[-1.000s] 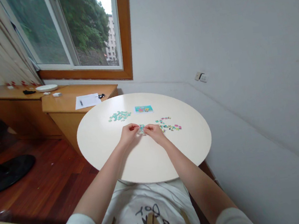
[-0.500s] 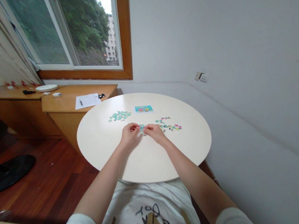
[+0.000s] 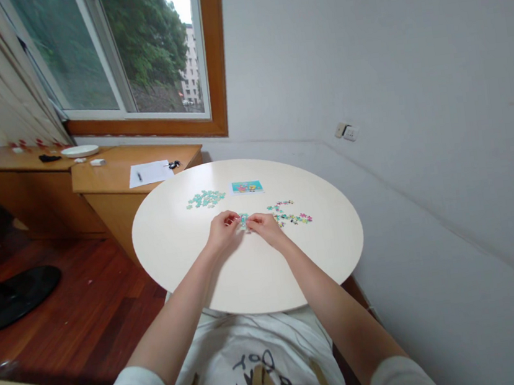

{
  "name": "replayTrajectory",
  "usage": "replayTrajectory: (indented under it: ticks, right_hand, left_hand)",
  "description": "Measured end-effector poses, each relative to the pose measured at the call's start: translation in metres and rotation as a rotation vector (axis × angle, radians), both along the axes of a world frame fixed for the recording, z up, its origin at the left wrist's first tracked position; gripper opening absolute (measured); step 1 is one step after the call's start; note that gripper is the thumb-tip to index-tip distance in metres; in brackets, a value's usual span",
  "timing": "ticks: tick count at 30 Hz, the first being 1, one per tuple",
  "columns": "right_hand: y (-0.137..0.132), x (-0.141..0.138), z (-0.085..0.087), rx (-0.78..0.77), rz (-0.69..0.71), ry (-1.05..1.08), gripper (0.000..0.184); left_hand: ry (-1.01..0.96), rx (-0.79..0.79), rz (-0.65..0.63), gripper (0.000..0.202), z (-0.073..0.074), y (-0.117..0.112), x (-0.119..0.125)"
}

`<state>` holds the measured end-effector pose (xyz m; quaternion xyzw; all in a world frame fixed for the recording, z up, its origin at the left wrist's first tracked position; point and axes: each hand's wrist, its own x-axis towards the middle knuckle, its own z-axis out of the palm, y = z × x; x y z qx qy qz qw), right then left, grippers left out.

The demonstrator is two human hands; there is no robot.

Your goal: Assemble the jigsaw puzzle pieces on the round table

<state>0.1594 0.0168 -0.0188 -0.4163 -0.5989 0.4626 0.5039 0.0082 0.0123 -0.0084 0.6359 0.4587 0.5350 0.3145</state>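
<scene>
Both hands meet near the middle of the round white table (image 3: 258,280). Between my fingertips is a small teal cluster of jigsaw puzzle pieces (image 3: 244,219). My left hand (image 3: 223,229) is closed on its left edge, thumb and fingers pinched. From the other side, my right hand (image 3: 265,225) pinches its right edge. The fingers cover part of the cluster, so its outline is hidden. Loose multicoloured puzzle pieces (image 3: 294,218) lie just right of my right hand. Farther back at the left is a pile of pale green pieces (image 3: 206,199).
A picture card (image 3: 247,187) with a colourful cartoon scene lies beyond my hands. Behind the table's left side stands a wooden cabinet (image 3: 113,166) bearing a paper sheet (image 3: 149,173), keys (image 3: 173,164) and a white plate (image 3: 80,151). A wall rises at the right.
</scene>
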Motion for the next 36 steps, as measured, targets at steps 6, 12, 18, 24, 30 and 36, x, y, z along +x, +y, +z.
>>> replayTrajectory:
  ticks: [6, 12, 18, 24, 30, 36]
  right_hand:
    - [-0.001, -0.0003, 0.0018, -0.016, 0.004, 0.019, 0.025]
    - [0.0022, 0.0009, -0.0002, -0.004, -0.04, 0.016, 0.03]
    - [0.0029, 0.001, -0.0013, 0.002, -0.06, 0.051, 0.029]
    - [0.0029, 0.0009, -0.0016, 0.014, -0.071, 0.055, 0.029]
    - [0.0029, 0.0007, -0.0007, 0.049, -0.065, 0.034, 0.026]
    - [0.0039, 0.0001, -0.002, 0.053, -0.067, 0.041, 0.024]
  left_hand:
    - [0.0, 0.004, -0.001, 0.012, -0.0003, 0.0005, -0.0001]
    - [-0.015, -0.013, 0.002, 0.011, 0.0017, -0.001, 0.0007]
    - [-0.007, -0.005, -0.007, 0.01, 0.003, -0.0016, 0.0005]
    - [-0.001, -0.015, 0.004, 0.01, 0.001, -0.0001, 0.0007]
    - [0.006, -0.002, 0.002, 0.008, 0.0006, -0.0002, -0.0001]
    - [0.012, -0.007, 0.0, 0.01, 0.0028, -0.0017, -0.0002]
